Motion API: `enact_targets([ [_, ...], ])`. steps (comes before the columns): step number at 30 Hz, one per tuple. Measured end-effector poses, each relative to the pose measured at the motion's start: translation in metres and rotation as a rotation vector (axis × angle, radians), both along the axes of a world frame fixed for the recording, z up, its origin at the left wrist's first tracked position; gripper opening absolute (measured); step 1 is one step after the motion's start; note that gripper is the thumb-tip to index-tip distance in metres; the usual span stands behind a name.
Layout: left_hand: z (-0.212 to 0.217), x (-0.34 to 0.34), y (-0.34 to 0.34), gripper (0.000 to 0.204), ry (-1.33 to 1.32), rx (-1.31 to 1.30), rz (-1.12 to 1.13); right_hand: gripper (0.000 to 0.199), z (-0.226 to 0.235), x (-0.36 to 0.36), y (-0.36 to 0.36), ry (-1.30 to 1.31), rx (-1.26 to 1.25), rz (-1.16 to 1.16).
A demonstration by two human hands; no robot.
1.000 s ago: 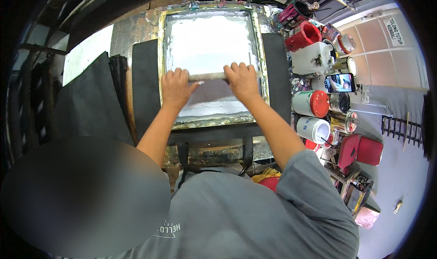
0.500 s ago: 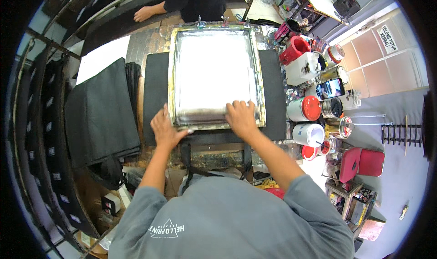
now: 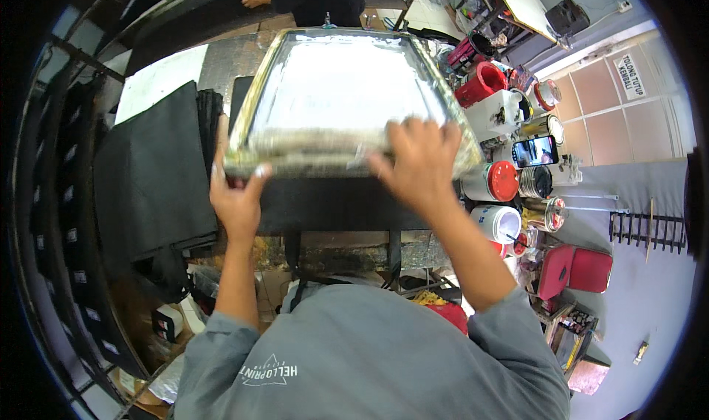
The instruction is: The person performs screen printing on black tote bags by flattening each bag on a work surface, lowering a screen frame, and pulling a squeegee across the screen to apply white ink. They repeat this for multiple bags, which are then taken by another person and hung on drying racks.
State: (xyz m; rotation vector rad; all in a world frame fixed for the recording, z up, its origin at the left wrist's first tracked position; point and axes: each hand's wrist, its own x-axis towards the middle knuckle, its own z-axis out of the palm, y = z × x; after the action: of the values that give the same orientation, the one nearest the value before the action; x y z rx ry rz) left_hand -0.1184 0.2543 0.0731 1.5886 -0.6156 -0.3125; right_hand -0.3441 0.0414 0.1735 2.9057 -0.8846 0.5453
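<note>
Since the earlier frame the printing screen frame point(image 3: 347, 95) has tilted up — left hand point(image 3: 236, 198) and right hand point(image 3: 417, 165) clasp its near edge. Red-lidded jars point(image 3: 496, 181) stand right; white rectangular wall sign point(image 3: 630, 77) beyond.

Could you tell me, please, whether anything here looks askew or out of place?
Yes: the screen frame is tipped up at its near edge, gripped by the left hand and right hand, above the black pallet. Nothing looks spilled.
</note>
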Motion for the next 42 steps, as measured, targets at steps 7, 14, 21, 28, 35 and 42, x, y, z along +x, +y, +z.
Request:
enact_targets([
  [7, -0.072, 0.019, 0.035, 0.113, -0.206, 1.199, 0.147, 0.055, 0.076, 0.051, -0.079, -0.249, -0.212, 0.035],
  [14, -0.096, 0.042, 0.064, 0.059, -0.229, 0.851, 0.219, 0.06, 0.084, 0.051, -0.079, -0.248, -0.199, 0.043],
  [21, 0.057, 0.162, 0.082, 0.049, -0.37, 0.597, 0.317, 0.059, 0.082, 0.049, -0.082, -0.205, -0.192, 0.014],
  [28, 0.135, 0.365, 0.179, 0.06, -0.598, 1.272, 0.604, 0.056, 0.092, 0.055, -0.076, -0.182, -0.176, -0.005],
  [35, 0.078, 0.155, 0.086, 0.025, -0.636, 0.528, 0.363, 0.052, 0.092, 0.056, -0.07, -0.19, -0.16, 0.01],
  [42, -0.106, -0.114, 0.105, 0.053, -0.293, 0.759, -0.662, 0.055, 0.088, 0.052, -0.068, -0.175, -0.183, 0.013],
])
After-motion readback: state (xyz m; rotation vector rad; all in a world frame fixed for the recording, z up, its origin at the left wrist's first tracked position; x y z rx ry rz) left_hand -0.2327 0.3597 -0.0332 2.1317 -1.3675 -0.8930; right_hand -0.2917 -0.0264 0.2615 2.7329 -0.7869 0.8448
